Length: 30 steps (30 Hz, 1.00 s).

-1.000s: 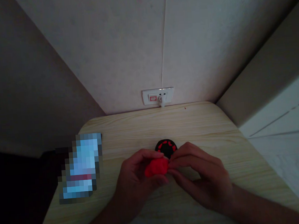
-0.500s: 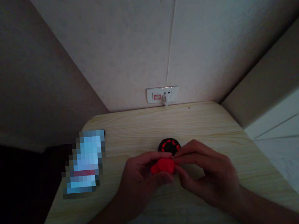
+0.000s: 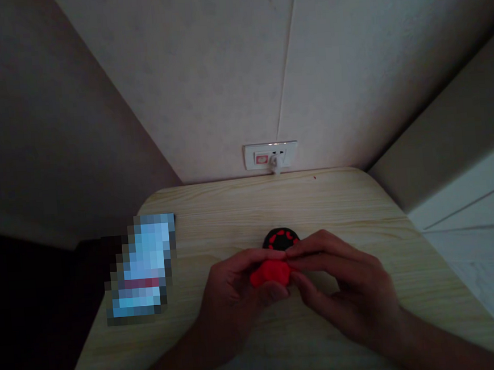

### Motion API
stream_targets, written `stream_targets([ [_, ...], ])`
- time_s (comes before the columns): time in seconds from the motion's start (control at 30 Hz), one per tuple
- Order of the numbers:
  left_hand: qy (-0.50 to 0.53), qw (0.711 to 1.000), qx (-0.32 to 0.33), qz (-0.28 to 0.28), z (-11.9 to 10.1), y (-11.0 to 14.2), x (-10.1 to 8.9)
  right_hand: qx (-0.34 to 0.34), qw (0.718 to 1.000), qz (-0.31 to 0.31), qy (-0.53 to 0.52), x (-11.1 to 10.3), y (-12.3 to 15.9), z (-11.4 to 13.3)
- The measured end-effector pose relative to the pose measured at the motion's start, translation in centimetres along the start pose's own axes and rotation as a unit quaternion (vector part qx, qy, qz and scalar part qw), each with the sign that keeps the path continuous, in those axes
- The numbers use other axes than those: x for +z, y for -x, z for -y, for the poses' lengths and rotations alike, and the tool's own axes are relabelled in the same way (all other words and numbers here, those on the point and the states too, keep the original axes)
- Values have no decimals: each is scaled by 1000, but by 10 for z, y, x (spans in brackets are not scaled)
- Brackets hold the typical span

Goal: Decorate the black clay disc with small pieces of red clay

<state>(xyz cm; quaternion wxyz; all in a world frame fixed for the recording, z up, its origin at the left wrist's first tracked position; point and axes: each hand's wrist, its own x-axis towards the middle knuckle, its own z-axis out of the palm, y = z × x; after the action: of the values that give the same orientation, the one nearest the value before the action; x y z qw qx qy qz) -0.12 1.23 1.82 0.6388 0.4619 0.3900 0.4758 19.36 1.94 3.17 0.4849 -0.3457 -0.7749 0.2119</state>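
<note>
A smooth red lump, which looks like modelling clay (image 3: pixel 271 272), is held between my two hands above the table. My left hand (image 3: pixel 234 294) wraps it from the left, thumb below and fingers over the top. From the right, the fingertips and thumb of my right hand (image 3: pixel 349 285) pinch its end; the pinched part is mostly hidden. Just behind the fingers lies a round black disc (image 3: pixel 282 240) with small red pieces set in a ring on it. My hands cover its near edge.
A phone-like lit screen (image 3: pixel 144 264), blurred out, rests at the left edge of the wood-grain table (image 3: pixel 215 216). At the back, a wall socket (image 3: pixel 271 156) with a plug in it sits just above the table. A tiny red speck (image 3: pixel 314 178) lies near the back edge.
The view has shifted very slightly. Both hands keep their hold on the red clay, with only a small movement of the fingers.
</note>
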Motion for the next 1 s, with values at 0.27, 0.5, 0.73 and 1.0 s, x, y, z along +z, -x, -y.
stream_targets([
  [0.27,-11,1000,9,23,0,1,2,4,998,-47,39,-1,0,-6],
  [0.5,70,997,25,14,2,1,-7,89,991,-95,39,-7,-1,-21],
  [0.73,-24,998,40,-42,-4,-4,-7,98,993,-34,-63,-5,3,-12],
  [1.0,-160,985,68,-14,-2,4,0,132,984,35,-114,2,5,3],
])
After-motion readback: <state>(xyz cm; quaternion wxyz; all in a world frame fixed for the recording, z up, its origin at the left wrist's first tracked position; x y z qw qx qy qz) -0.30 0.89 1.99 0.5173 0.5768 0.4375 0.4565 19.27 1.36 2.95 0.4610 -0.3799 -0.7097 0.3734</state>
